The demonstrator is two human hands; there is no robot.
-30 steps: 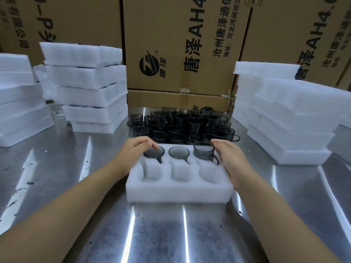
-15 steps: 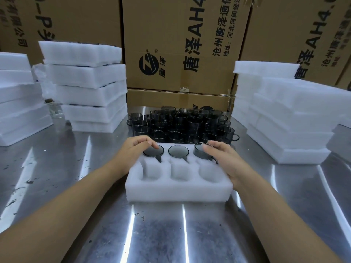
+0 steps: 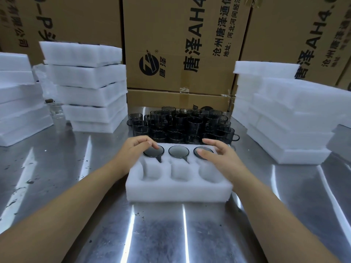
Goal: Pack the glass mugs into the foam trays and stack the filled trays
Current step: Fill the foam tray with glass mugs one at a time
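Observation:
A white foam tray lies on the steel table in front of me. Its far row holds three dark glass mugs: left mug, middle mug, right mug. The near row's three pockets hold nothing. My left hand rests on the tray's far left corner, fingertips on the left mug's rim. My right hand lies with straight fingers over the right mug, which sits flush in its pocket. Behind the tray stand several loose dark mugs.
Stacks of foam trays stand at left, far left and right. Cardboard boxes wall off the back. A clear glass sits between the left stacks. Bare steel table lies near me.
My right hand moved from beside the right mug to on top of it, and the mug sank down level with the foam. The left hand stayed in place.

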